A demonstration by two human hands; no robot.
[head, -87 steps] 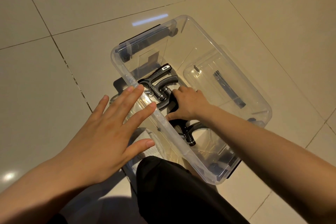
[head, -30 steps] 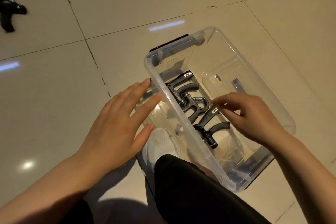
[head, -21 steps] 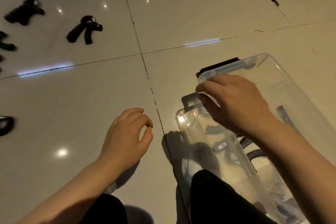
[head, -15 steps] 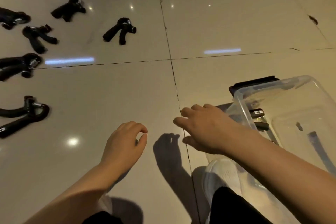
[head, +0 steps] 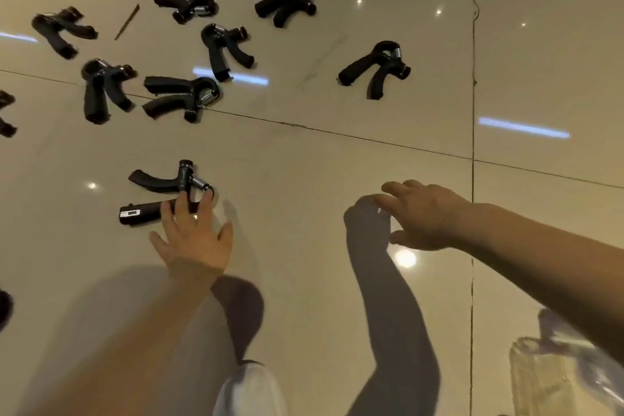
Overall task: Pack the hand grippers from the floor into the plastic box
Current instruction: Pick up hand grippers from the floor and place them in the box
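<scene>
Several black hand grippers lie scattered on the tiled floor. The nearest hand gripper (head: 158, 192) lies at centre left, and my left hand (head: 194, 236) reaches it with spread straight fingers, fingertips touching its spring end. My right hand (head: 422, 216) hovers above the floor to the right, fingers loosely bent, holding nothing. Another hand gripper (head: 374, 69) lies alone farther up, right of centre. Only a blurred corner of the clear plastic box (head: 553, 365) shows at the bottom right, partly behind my right forearm.
More hand grippers cluster at the upper left, one (head: 179, 96) on a tile seam. A thin stick (head: 126, 22) lies among them. My white shoe (head: 250, 388) shows at the bottom centre. Bare tiles stretch to the right.
The view swung left, away from the box. My right hand left the box and moved out over the floor. My left hand opened and reached forward to the nearest hand gripper.
</scene>
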